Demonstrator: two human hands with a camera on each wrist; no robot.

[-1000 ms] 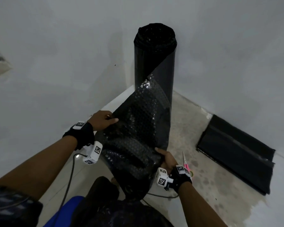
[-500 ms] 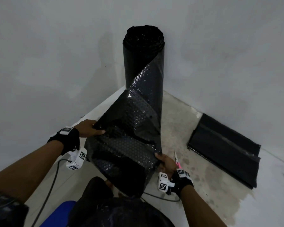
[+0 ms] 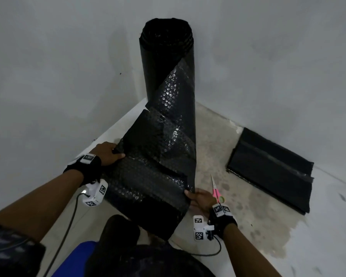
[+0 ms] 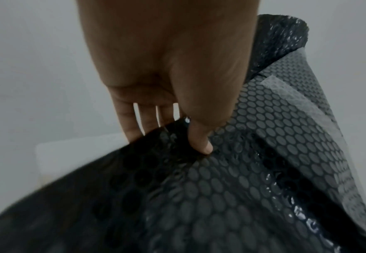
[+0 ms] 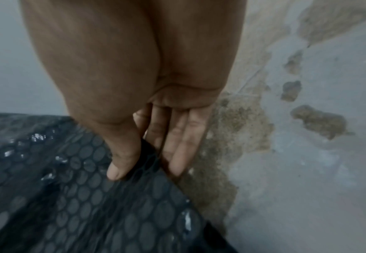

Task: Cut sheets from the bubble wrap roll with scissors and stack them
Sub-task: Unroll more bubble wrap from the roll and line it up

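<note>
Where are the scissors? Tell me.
In the head view, the scissors lie on the floor just right of the right hand, between the bubble wrap and the stack.

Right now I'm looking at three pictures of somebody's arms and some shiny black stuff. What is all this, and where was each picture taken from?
No machine here: a person works with bare hands and wears three cameras. The wide picture comes from a camera on the head, looking down; the two close-ups come from cameras strapped to the wrists, looking along the fingers.

The black stuff is bubble wrap. A tall roll stands upright in the corner, and a loose sheet trails from it toward the person. The left hand pinches the sheet's left edge, thumb on top; the right hand pinches its right edge the same way.

On the floor by the right hand lie pink-handled scissors, which nobody holds. Further right, against the wall, lies a flat black stack, probably sheets already cut.
</note>
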